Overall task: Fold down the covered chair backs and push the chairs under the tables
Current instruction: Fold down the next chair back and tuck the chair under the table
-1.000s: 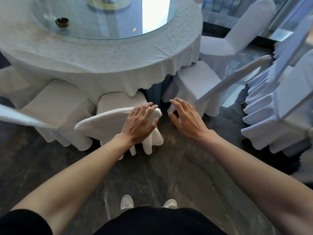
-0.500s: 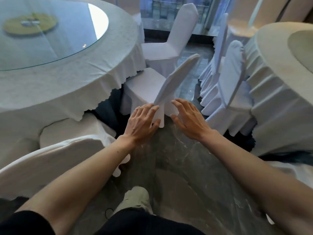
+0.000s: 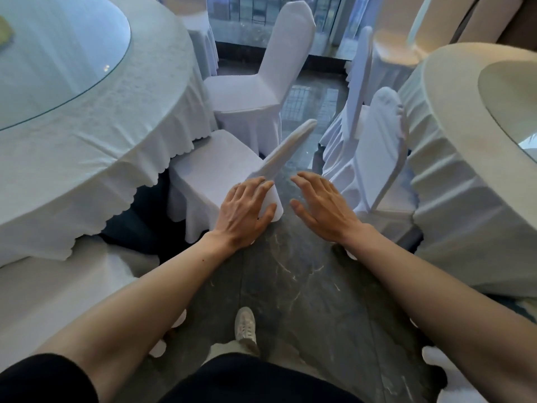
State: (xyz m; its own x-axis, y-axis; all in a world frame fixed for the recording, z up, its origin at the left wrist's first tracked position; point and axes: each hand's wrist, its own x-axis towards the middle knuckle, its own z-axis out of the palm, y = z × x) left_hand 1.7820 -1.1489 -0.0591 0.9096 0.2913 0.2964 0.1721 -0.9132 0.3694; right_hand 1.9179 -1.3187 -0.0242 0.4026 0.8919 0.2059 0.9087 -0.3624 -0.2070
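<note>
Single head-worn wide-angle view, looking forward and steeply down, close over both outstretched forearms, dark floor (image 3: pixel 290 286) below, covered chairs and table (image 3: pixel 87 135) just ahead

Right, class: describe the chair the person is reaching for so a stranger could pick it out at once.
Start at the big round table with the glass top on the left. Against its right-hand edge stand two white-covered chairs. It is the nearer chair, under the left hand; its back leans over, while the farther chair has an upright back.

Cool daylight from the window (image 3: pixel 279 21) glares on the glass tabletop (image 3: pixel 58 62); wide-angle edges bow.
</note>
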